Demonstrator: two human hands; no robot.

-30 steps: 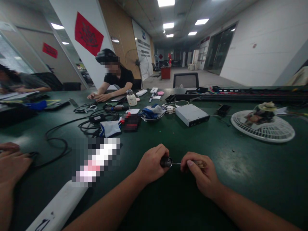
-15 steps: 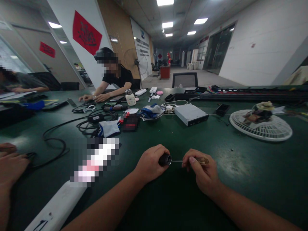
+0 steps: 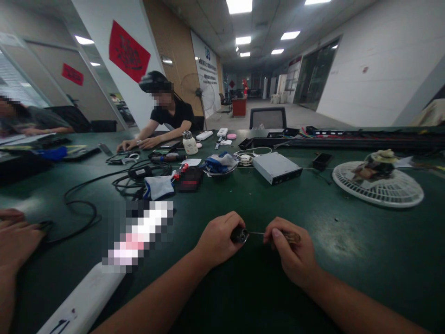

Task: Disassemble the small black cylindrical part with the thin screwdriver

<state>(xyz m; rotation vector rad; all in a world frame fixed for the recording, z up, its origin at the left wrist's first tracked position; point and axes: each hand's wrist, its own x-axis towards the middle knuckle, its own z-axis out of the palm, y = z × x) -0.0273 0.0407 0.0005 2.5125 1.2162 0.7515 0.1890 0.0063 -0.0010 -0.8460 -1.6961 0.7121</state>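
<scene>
L hand [image 3: 218, 240] closed tight round black knob [image 3: 239, 235] on thin metal rod [image 3: 256, 233]; R hand [image 3: 295, 250] pinches rod's brown end [image 3: 292, 237]. All at 12 o'clock, above dark green surface [image 3: 368, 278].

No legible text or labels

The grip [image 3: 239, 235] is black, the handle [image 3: 291, 237] streaky brown, the table [image 3: 378, 260] dark green, the metal box [image 3: 276, 168] silver-grey, the fan guard [image 3: 377, 188] white with radial slots, the wall banner [image 3: 129, 51] red.
</scene>
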